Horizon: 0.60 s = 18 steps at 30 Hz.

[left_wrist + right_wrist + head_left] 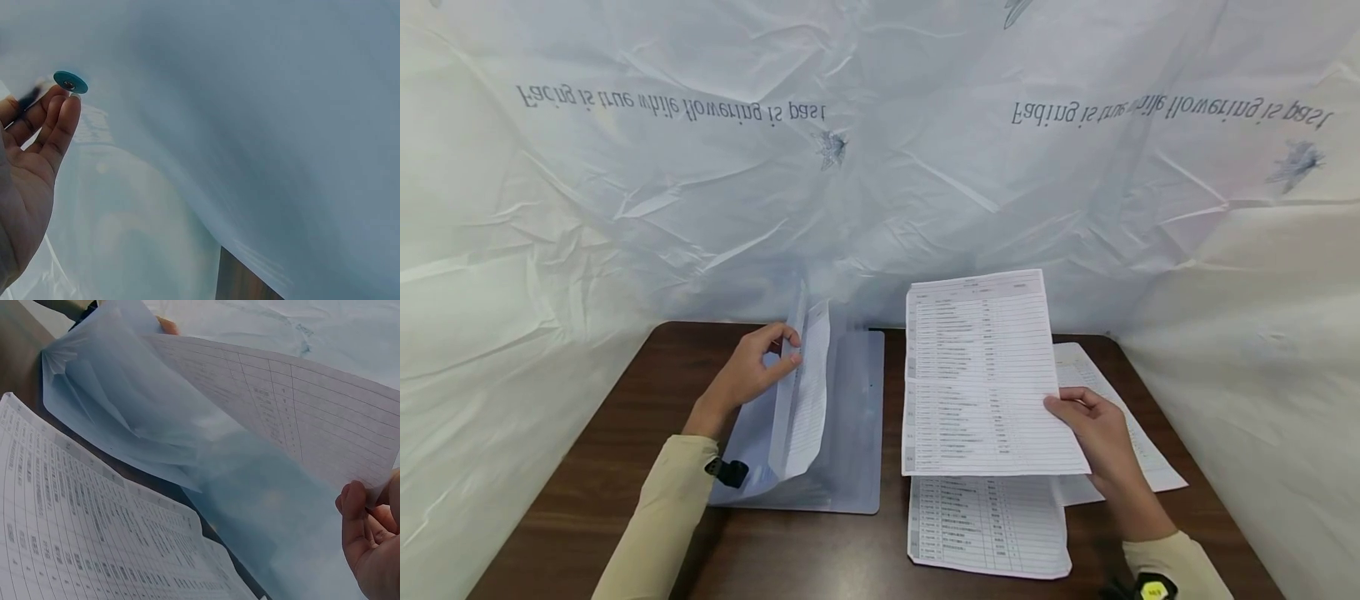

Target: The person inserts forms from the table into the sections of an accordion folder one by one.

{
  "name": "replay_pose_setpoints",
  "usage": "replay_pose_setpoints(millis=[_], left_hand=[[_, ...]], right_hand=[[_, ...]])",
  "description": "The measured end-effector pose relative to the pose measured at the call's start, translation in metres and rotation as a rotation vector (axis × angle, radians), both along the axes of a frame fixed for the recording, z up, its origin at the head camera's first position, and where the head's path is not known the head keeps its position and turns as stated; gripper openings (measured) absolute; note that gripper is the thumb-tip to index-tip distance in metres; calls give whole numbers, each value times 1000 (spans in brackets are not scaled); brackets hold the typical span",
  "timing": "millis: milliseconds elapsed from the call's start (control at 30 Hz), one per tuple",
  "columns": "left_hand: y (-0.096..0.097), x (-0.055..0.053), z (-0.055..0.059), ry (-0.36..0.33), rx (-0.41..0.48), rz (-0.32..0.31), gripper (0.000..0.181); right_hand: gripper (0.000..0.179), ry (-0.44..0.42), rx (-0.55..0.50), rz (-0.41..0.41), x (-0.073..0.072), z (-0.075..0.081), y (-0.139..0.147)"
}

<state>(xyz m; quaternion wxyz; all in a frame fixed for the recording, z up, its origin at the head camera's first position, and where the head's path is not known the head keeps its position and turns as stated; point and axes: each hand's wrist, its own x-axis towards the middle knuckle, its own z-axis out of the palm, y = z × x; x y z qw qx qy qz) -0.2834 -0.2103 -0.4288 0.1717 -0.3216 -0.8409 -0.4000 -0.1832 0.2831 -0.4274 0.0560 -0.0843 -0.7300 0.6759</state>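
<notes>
My left hand (747, 372) pinches the raised edge of a translucent blue plastic document folder (857, 417), lifting its upper layer off the table. A printed sheet (811, 408) stands tilted along that lifted layer. In the left wrist view a round teal button (70, 82) on the folder sits right at the left fingertips. My right hand (1097, 433) grips the right edge of a printed table sheet (981, 375) between thumb and fingers, holding it up. Below it lies another printed sheet (988, 529), its upper part hidden.
More paper (1120, 408) lies at the right, partly behind the right hand. All of this is on a dark brown wooden table (602, 433). A wrinkled white sheet (880, 192) with upside-down lettering hangs along the back and both sides.
</notes>
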Motion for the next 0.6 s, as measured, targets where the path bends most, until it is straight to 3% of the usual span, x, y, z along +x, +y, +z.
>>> replay_pose_setpoints(millis=[600], left_hand=[[-3,2,-1,-11,12,-13,19]], right_hand=[[38,-12,54,60,-11,-2,-42]])
